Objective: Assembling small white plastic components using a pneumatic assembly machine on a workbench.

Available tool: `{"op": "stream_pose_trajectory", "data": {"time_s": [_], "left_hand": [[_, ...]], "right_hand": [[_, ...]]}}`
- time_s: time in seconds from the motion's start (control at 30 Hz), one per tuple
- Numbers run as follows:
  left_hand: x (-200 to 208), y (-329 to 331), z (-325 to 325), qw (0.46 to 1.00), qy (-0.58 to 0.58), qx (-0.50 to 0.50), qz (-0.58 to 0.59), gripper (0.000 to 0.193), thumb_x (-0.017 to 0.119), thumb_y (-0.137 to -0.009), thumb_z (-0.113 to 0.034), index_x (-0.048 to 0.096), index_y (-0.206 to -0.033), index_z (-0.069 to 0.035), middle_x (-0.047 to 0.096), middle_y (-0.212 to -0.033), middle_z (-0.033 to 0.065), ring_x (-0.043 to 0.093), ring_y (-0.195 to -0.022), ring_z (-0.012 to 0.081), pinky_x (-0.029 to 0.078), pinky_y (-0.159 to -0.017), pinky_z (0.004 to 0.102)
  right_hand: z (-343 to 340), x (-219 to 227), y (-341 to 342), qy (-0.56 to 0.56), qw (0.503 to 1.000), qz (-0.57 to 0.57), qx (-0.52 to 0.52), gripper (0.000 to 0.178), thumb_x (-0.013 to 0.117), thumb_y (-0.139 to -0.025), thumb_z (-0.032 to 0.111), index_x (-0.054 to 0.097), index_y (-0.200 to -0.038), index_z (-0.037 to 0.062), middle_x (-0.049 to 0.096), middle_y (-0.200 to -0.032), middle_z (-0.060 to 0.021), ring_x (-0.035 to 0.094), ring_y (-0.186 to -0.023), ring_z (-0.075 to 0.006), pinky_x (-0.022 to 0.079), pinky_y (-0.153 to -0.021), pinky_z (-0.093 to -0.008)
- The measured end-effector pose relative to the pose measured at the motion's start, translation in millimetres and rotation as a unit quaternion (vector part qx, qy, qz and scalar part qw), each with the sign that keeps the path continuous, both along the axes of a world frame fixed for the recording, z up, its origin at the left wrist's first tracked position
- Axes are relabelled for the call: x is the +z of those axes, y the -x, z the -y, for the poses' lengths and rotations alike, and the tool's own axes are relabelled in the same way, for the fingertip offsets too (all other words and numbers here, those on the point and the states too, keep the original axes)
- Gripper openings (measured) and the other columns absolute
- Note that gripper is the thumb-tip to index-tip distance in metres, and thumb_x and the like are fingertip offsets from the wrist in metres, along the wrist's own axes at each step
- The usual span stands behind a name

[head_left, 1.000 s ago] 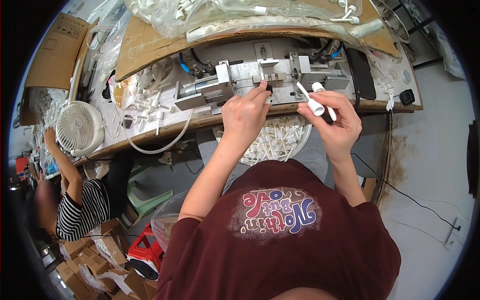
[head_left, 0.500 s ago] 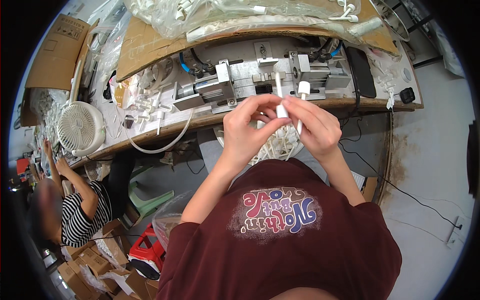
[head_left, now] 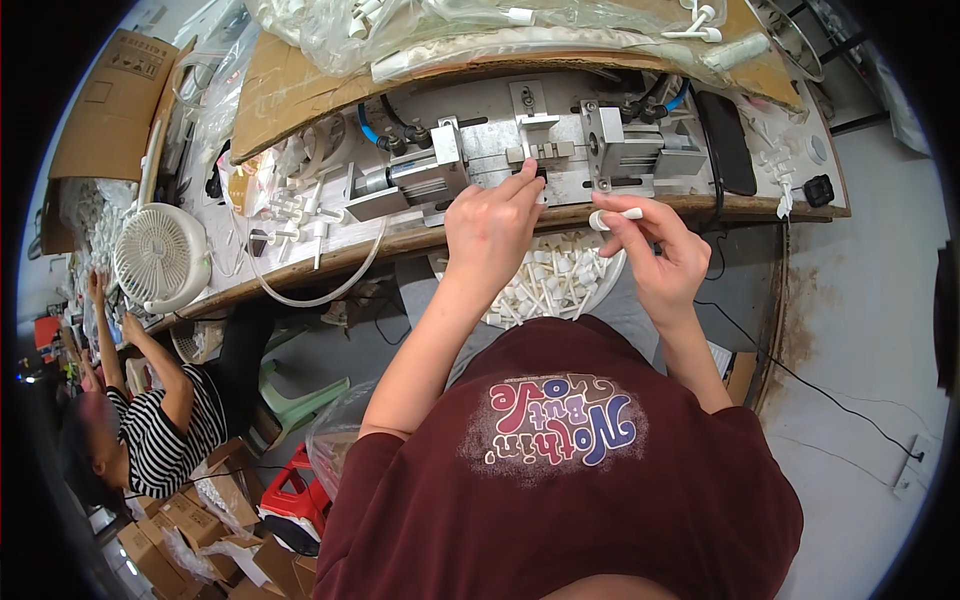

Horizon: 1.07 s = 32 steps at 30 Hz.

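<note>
My left hand [head_left: 492, 228] reaches up to the metal press fixture [head_left: 540, 152] on the workbench, its fingertips pressed at the fixture's middle block; whether it pinches a part there is hidden. My right hand [head_left: 652, 252] hovers just below the bench edge, pinching a small white plastic tube piece [head_left: 614, 215] between thumb and fingers. Under both hands, on my lap, sits a white bowl [head_left: 608, 279] filled with several more white tube pieces [head_left: 548, 282].
Pneumatic cylinders [head_left: 408, 180] with blue hoses flank the fixture. A small white fan [head_left: 160, 256] stands at the bench's left. Clear bags of white parts [head_left: 420, 30] lie at the back. A black device [head_left: 726, 142] sits right. A person in a striped shirt [head_left: 150, 430] works lower left among cardboard boxes.
My hands were together in front of my chest holding white pieces; now the left has gone up to the fixture and the right has drawn apart to the right with one piece.
</note>
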<state>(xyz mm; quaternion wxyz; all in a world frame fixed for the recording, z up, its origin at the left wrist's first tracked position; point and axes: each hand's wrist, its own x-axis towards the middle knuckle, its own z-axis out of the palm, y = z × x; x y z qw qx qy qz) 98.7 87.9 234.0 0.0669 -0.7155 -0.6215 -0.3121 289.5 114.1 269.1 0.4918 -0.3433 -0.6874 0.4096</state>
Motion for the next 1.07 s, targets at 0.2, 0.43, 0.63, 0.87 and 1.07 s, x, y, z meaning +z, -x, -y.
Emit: {"op": "stream_pose_trajectory", "data": {"time_s": [0.2,0.43,0.63,0.87,1.07], "left_hand": [[-1.2,-1.5,0.5,1.0,0.008,0.004,0.008,0.025,0.078,-0.072,-0.019,0.074,-0.096,-0.013,0.072,-0.106,-0.0033,0.062,-0.059,0.0199,0.05,-0.057,0.0294],[25.0,-0.2,12.5,0.964,0.107,-0.102,0.221,0.046,0.081,-0.069,-0.015,0.067,-0.112,-0.005,0.07,-0.112,0.008,0.07,-0.079,0.0242,0.054,-0.07,0.0343],[59.4,-5.1,26.8,0.948,-0.012,-0.19,0.256,0.035,0.08,-0.073,-0.009,0.07,-0.106,-0.005,0.07,-0.101,0.0106,0.069,-0.083,0.0235,0.056,-0.072,0.0315],[45.7,3.1,41.8,0.946,0.055,-0.064,0.311,0.03,0.078,-0.074,0.0,0.071,-0.104,0.001,0.066,-0.118,0.0139,0.07,-0.086,0.0161,0.059,-0.071,0.0266],[29.3,-0.6,40.8,0.97,0.044,-0.067,0.231,0.035,0.081,-0.071,-0.004,0.073,-0.104,-0.006,0.06,-0.13,0.0112,0.068,-0.087,0.0172,0.057,-0.075,0.0289]], "right_hand": [[-4.5,-1.9,-1.2,0.085,0.994,-0.07,0.008,0.009,0.071,-0.085,-0.002,0.069,-0.094,-0.0036,0.064,-0.073,-0.0024,0.056,-0.054,-0.006,0.043,-0.05,-0.018],[-11.6,-3.6,0.9,0.32,0.923,-0.205,0.059,0.015,0.067,-0.093,0.015,0.06,-0.087,0.0034,0.059,-0.065,-0.0017,0.045,-0.047,-0.0039,0.031,-0.042,-0.0182],[-30.6,22.2,26.5,0.339,0.916,-0.16,0.147,0.015,0.062,-0.096,0.018,0.06,-0.097,0.0031,0.059,-0.068,-0.0008,0.048,-0.046,-0.0049,0.034,-0.042,-0.0179],[-137.2,57.0,102.8,-0.169,0.983,0.066,0.008,0.025,0.066,-0.09,0.018,0.063,-0.11,0.0031,0.066,-0.086,-0.0041,0.063,-0.08,-0.0144,0.05,-0.068,-0.0267],[-232.8,69.9,174.5,-0.261,0.857,0.444,-0.021,0.047,0.065,-0.088,0.034,0.058,-0.129,0.012,0.054,-0.135,-0.0129,0.05,-0.126,-0.0249,0.037,-0.109,-0.0432]]}}
